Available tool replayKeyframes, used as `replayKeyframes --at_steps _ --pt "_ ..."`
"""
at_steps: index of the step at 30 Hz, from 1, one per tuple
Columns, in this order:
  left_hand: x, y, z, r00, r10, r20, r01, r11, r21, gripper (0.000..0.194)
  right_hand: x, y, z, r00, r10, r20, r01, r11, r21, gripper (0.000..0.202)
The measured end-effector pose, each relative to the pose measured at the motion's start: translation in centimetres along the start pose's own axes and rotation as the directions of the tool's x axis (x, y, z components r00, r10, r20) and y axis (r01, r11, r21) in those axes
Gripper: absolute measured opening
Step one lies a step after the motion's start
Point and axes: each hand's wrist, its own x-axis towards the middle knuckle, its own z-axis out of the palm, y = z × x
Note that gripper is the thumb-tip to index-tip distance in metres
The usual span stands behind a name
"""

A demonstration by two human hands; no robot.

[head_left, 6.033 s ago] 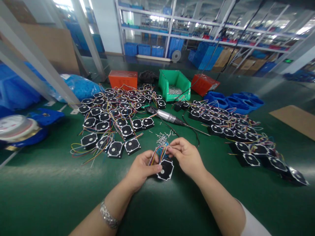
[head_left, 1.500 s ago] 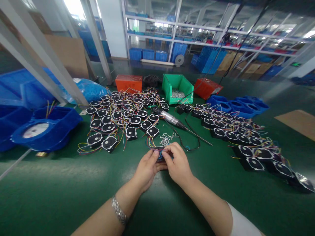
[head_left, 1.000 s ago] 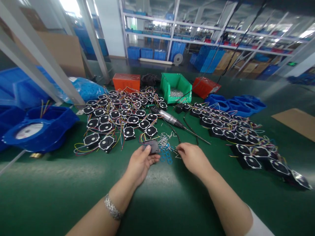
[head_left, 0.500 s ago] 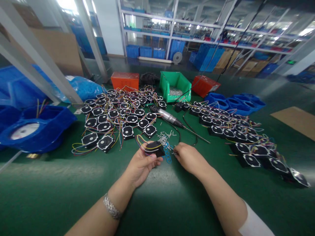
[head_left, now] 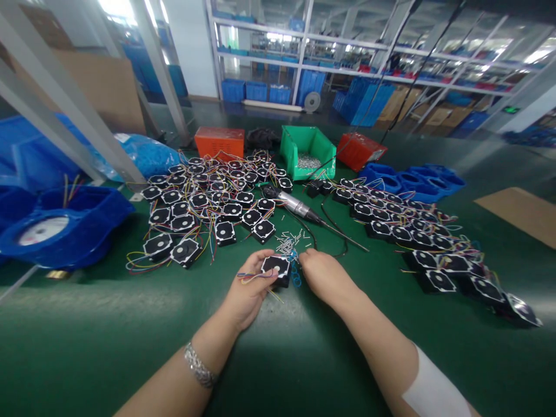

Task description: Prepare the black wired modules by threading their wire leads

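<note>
Black module, head view: turned from side-on to face-up, so top's reachable. Near centre, clamped in left hand. Right hand moved closer; can't tell if it grips anything. Blue rings between; screw pile just beyond crowds the spot; power tool farther.

- Right hand — whether it pinches anything is too small to tell.
- Blue housing, cut off by the left edge.
- Distant shelves — contents blurred.

White shelving stands beside a pale pillar, bright light beyond.
</note>
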Motion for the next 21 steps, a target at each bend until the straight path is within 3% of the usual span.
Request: replayKeyframes --at_steps 11,15,17,18,21 --pt "0.2 0.3 -0.4 0.997 -0.073 -0.014 0.073 0.997 -0.003 0.043 -0.9 0.6 -0.2 1.000 0.003 0.025 -0.004 0.999 0.050 0.017" --pt "0.1 0.3 -0.2 0.998 -0.070 -0.006 0.070 0.997 -0.023 0.044 -0.5 1.5 0.6 0.998 0.032 -0.047 -0.019 0.964 0.266 0.014" --pt "0.0 0.4 -0.1 0.997 -0.081 -0.013 0.081 0.997 -0.019 0.044 -0.4 1.8 0.9 0.993 0.110 -0.030 -0.077 0.841 0.535 0.013" --pt "0.0 0.4 -0.1 0.996 -0.086 -0.017 0.086 0.996 -0.011 0.043 -0.4 1.9 0.9 0.988 0.152 0.006 -0.115 0.718 0.687 0.011" --pt "-0.1 0.5 -0.1 0.996 -0.088 -0.013 0.088 0.996 0.018 0.043 -0.6 1.6 0.9 0.986 0.136 0.100 -0.125 0.193 0.973 0.007"
